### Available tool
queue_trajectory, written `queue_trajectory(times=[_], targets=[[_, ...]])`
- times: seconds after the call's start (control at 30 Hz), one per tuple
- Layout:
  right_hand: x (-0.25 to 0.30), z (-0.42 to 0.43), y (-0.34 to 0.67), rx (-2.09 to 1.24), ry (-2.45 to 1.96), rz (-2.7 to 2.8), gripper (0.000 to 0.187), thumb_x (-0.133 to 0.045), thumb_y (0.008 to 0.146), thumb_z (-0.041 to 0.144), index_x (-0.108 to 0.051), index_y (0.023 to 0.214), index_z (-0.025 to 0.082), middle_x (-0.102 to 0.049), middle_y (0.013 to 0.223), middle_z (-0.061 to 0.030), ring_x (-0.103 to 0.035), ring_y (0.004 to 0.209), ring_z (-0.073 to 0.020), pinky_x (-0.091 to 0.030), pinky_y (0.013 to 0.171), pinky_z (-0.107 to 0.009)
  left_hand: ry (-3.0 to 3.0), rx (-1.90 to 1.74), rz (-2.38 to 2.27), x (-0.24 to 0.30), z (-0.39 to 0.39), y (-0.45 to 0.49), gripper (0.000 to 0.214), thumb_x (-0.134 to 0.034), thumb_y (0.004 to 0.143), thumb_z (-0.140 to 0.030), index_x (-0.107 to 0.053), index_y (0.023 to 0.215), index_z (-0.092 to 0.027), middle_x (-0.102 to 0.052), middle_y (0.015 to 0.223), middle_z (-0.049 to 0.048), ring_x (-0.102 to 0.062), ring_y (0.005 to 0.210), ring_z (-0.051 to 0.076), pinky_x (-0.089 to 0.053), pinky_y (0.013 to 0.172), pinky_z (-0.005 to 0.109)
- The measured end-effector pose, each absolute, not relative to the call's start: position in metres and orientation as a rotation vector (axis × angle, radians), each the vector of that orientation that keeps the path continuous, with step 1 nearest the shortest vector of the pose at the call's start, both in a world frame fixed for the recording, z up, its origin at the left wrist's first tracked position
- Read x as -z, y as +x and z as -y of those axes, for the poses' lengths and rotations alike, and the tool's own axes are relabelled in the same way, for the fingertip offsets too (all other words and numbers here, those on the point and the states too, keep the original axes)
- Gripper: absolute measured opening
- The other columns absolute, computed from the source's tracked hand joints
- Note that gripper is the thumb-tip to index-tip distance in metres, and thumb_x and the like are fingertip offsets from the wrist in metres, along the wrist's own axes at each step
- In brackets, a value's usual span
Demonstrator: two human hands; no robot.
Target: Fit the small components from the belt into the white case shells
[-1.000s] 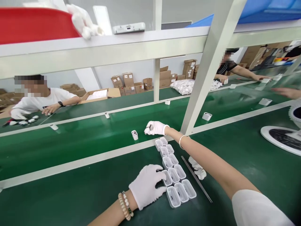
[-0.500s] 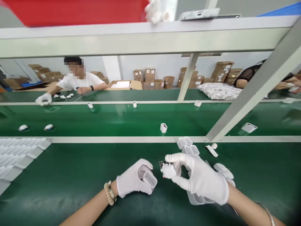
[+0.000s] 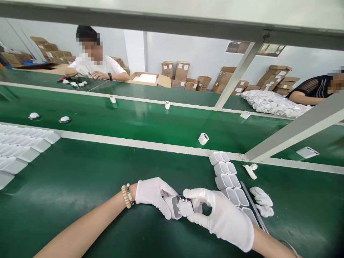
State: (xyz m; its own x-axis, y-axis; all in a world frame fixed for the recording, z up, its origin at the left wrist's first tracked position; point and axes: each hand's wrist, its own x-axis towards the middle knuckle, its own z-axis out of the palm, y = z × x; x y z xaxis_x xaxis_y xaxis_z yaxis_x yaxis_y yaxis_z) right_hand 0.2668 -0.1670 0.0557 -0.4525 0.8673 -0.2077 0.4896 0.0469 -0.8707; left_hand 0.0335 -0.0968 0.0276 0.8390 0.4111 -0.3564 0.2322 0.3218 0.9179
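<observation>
My left hand (image 3: 154, 196), in a white glove, is wrapped round a white plastic housing (image 3: 174, 208) whose open end faces right. Between the thumb and fingers of my gloved right hand (image 3: 219, 215) is a small circuit board with a white round part (image 3: 186, 208). The board's left edge meets the housing's open end; how far it reaches inside I cannot tell. Just beyond my right hand stand several open white housings (image 3: 224, 181) in a double row, partly covered by that hand.
White housings fill a block (image 3: 29, 145) at the left. A metal strip (image 3: 254, 206) and crumpled white gloves (image 3: 262, 200) lie at the right. Single parts, such as a white housing (image 3: 203, 138), sit on the green belt (image 3: 139, 120). A slanted post (image 3: 285, 134) rises right. Two people sit across.
My right hand has brought the circuit board left and down to the housing, which my left hand has turned. The camera view has dipped and tilted. The person across has drawn a gloved hand inward.
</observation>
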Motion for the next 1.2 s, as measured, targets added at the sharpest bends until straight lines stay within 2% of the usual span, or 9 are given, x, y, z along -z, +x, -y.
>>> queue_trajectory(times=[0.23, 0.4, 0.5, 0.67, 0.9, 1.2], targets=[[-0.065, 0.167, 0.264, -1.475, -1.453, 1.942, 0.047, -0.068, 0.076, 0.049, -0.068, 0.115, 0.023, -0.071, 0.081, -0.0029, -0.065, 0.071, -0.0197, -0.056, 0.077, -0.039, 1.205, -0.088, -0.598, -0.024, 0.095, 0.035, 0.057, -0.096, 0.031, -0.037, -0.078, 0.082, -0.020, -0.074, 0.073, -0.0031, -0.069, 0.075, 0.020, -0.057, 0.073, 0.028], [-0.074, 0.170, 0.260, -1.476, -1.538, 1.971, 0.042, -0.063, 0.079, 0.058, -0.072, 0.106, 0.027, -0.069, 0.078, -0.0016, -0.063, 0.067, -0.0181, -0.057, 0.072, -0.034, 1.251, -0.076, -0.582, -0.024, 0.094, 0.034, 0.054, -0.096, 0.035, -0.039, -0.078, 0.083, -0.019, -0.076, 0.078, -0.0015, -0.070, 0.078, 0.022, -0.058, 0.071, 0.028], [-0.077, 0.171, 0.258, -1.476, -1.566, 1.982, 0.040, -0.063, 0.079, 0.056, -0.072, 0.105, 0.028, -0.069, 0.079, -0.0016, -0.062, 0.068, -0.0177, -0.057, 0.072, -0.032, 1.241, -0.077, -0.569, -0.025, 0.094, 0.033, 0.055, -0.096, 0.037, -0.040, -0.079, 0.085, -0.020, -0.076, 0.079, -0.0013, -0.071, 0.080, 0.022, -0.058, 0.073, 0.027], [-0.079, 0.171, 0.255, -1.565, -1.568, 1.972, 0.034, -0.060, 0.080, 0.054, -0.072, 0.092, 0.025, -0.068, 0.074, -0.0025, -0.061, 0.062, -0.0178, -0.054, 0.059, -0.029, 1.204, -0.051, -0.570, -0.026, 0.095, 0.035, 0.055, -0.097, 0.033, -0.036, -0.079, 0.082, -0.020, -0.074, 0.072, -0.0043, -0.071, 0.079, 0.021, -0.057, 0.079, 0.026], [-0.075, 0.172, 0.253, -1.551, -1.547, 1.970, 0.034, -0.058, 0.080, 0.051, -0.071, 0.098, 0.025, -0.070, 0.078, -0.0027, -0.063, 0.063, -0.0180, -0.056, 0.060, -0.029, 1.256, -0.060, -0.605, -0.026, 0.095, 0.036, 0.057, -0.096, 0.033, -0.038, -0.079, 0.084, -0.021, -0.073, 0.071, -0.0051, -0.070, 0.075, 0.020, -0.058, 0.073, 0.027], [-0.070, 0.172, 0.249, -1.611, -1.602, 1.878, 0.051, -0.060, 0.074, 0.050, -0.067, 0.115, 0.020, -0.069, 0.080, -0.0046, -0.063, 0.064, -0.0189, -0.058, 0.061, -0.031, 1.224, -0.111, -0.693, -0.025, 0.102, 0.038, 0.057, -0.097, 0.027, -0.035, -0.079, 0.079, -0.021, -0.072, 0.067, -0.0063, -0.065, 0.068, 0.017, -0.055, 0.062, 0.023]])
